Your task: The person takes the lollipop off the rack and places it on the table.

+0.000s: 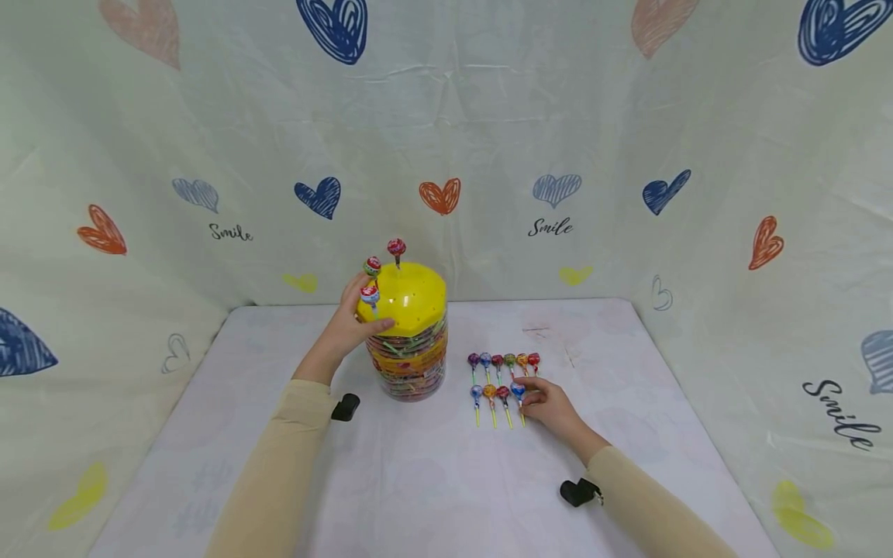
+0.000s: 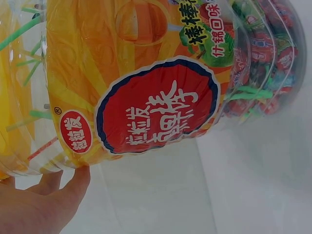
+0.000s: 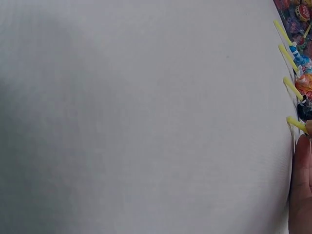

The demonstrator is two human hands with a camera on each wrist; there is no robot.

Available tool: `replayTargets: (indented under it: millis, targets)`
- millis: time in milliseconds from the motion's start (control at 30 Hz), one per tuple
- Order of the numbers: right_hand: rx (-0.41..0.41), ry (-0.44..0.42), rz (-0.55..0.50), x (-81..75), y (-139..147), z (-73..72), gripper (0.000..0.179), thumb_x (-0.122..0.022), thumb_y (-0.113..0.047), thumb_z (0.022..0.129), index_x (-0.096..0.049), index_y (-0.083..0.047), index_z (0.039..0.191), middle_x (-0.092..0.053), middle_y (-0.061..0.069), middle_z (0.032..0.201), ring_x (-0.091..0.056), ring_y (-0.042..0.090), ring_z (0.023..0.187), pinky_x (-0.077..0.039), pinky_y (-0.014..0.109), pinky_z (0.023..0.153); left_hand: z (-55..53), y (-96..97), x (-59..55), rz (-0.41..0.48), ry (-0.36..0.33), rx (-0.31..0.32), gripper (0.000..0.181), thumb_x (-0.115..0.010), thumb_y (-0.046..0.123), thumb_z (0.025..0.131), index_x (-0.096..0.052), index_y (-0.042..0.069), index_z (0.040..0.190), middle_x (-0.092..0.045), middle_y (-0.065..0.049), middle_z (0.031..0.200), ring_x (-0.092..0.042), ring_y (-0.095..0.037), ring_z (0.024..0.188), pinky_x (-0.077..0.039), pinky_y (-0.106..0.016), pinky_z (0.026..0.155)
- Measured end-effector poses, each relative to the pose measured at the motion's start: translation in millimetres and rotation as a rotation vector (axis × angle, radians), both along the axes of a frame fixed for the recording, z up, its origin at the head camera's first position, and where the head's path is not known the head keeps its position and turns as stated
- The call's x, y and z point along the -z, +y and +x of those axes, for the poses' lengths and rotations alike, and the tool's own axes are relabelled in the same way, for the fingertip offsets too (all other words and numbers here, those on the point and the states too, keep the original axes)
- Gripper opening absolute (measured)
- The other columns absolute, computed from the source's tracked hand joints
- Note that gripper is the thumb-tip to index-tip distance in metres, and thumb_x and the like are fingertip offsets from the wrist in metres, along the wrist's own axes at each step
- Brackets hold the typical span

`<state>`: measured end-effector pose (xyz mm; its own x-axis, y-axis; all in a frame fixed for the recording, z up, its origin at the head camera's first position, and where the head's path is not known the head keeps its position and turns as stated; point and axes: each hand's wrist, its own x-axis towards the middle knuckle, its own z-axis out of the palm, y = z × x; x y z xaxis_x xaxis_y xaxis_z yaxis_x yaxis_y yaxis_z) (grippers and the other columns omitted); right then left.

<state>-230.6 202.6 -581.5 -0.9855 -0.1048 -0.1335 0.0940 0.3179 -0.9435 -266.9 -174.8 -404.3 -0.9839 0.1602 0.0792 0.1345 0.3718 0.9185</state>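
Observation:
A clear plastic jar of lollipops (image 1: 412,372) stands upright with a yellow lid (image 1: 412,298) on top. Three lollipops stick up from that lid, including a red one (image 1: 396,247) at the back. My left hand (image 1: 346,329) grips the jar's top from the left, thumb over the front of the lid; the left wrist view shows the fingers against the jar's yellow-orange label (image 2: 161,107). On the right, two rows of lollipops lie on the table. My right hand (image 1: 551,407) pinches the blue-headed lollipop (image 1: 518,390) at the right end of the front row, still among the others.
The back row of lollipops (image 1: 498,361) lies just behind the front one. A white cloth covers the table (image 1: 418,480), and a heart-printed curtain (image 1: 488,132) hangs behind and at both sides. Black wrist pieces (image 1: 579,493) show near both sleeves.

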Motion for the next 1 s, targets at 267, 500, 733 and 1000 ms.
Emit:
replayTargets:
  millis: [267,500,733,1000]
  targets:
    - [-0.018,-0.020,0.019,-3.1,0.0,1.0,0.053,-0.073,0.008,0.080,-0.061,-0.003,0.130,-0.063,0.012,0.099,-0.059,0.018,0.076,-0.053,0.027,0.064,-1.2,-0.8,0.1,0.006,0.009,0.010,0.091,-0.074,0.025,0.088,-0.016,0.021,0.157,0.006,-0.002,0.162,-0.013,-0.035,0.144,-0.023,-0.051,0.115]
    - [-0.031,-0.036,0.060,-6.6,-2.3,-0.6,0.052,-0.074,0.007,0.079,-0.062,-0.004,0.128,-0.064,0.008,0.088,-0.059,0.018,0.074,-0.052,0.028,0.064,-0.2,-0.1,-1.3,0.007,-0.005,0.007,0.091,-0.075,0.024,0.087,-0.016,0.023,0.157,0.006,-0.001,0.162,-0.015,-0.034,0.144,-0.024,-0.050,0.114]
    - [-0.035,-0.011,0.123,-8.3,-4.9,-1.3,0.050,-0.075,0.006,0.078,-0.065,-0.005,0.125,-0.062,0.007,0.097,-0.059,0.017,0.073,-0.053,0.029,0.065,-0.1,-1.1,-0.6,0.008,-0.008,0.011,0.092,-0.075,0.026,0.087,-0.015,0.023,0.157,0.006,-0.001,0.162,-0.013,-0.034,0.145,-0.022,-0.051,0.115]
    - [-0.012,0.003,0.165,-7.1,-8.4,-1.1,0.050,-0.077,0.006,0.077,-0.066,-0.006,0.124,-0.058,0.009,0.098,-0.058,0.017,0.070,-0.053,0.030,0.062,0.0,-0.8,-0.5,0.008,-0.003,0.008,0.091,-0.075,0.024,0.087,-0.015,0.024,0.157,0.006,-0.002,0.162,-0.016,-0.034,0.144,-0.023,-0.051,0.115]
